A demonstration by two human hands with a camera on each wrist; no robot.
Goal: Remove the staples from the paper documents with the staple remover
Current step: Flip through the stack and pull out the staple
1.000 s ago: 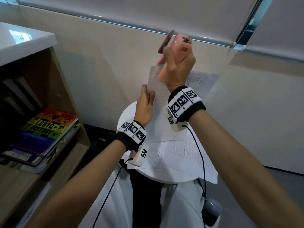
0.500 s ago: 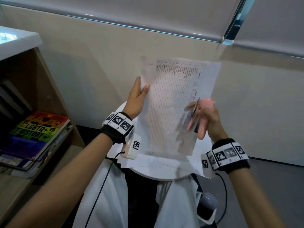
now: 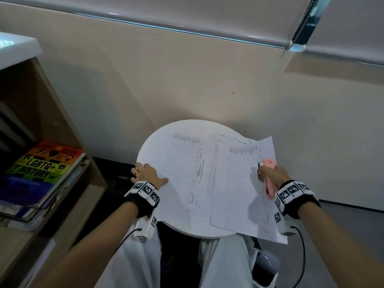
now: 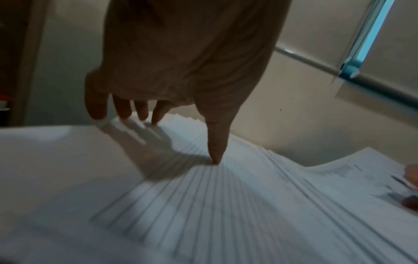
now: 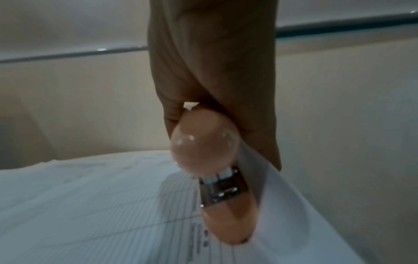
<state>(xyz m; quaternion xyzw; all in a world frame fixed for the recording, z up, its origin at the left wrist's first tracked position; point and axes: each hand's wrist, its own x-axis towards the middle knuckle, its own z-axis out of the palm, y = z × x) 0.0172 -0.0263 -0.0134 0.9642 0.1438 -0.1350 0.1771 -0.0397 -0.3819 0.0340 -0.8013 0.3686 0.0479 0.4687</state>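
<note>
Two printed paper documents lie side by side on a small round white table (image 3: 158, 138): a left sheet (image 3: 187, 173) and a right sheet (image 3: 239, 194) overlapping it. My left hand (image 3: 145, 173) rests at the left sheet's edge, its thumb (image 4: 217, 142) pressing down on the paper (image 4: 226, 205) and its fingers hanging straight over the table. My right hand (image 3: 274, 175) grips a pink staple remover (image 3: 272, 190) with metal jaws over the right sheet. In the right wrist view the remover (image 5: 203, 142) points down and the paper's edge (image 5: 282, 205) curls up beside it. I see no staple.
A wooden bookshelf stands at the left, with a colourful book (image 3: 45, 163) lying on a stack. A beige wall runs close behind the table. A white rounded object (image 3: 266, 265) and cables sit on the floor at the lower right.
The papers were held up in the air and now lie flat on the table. My right hand came down from head height with the remover to the right sheet. My left hand lowered too.
</note>
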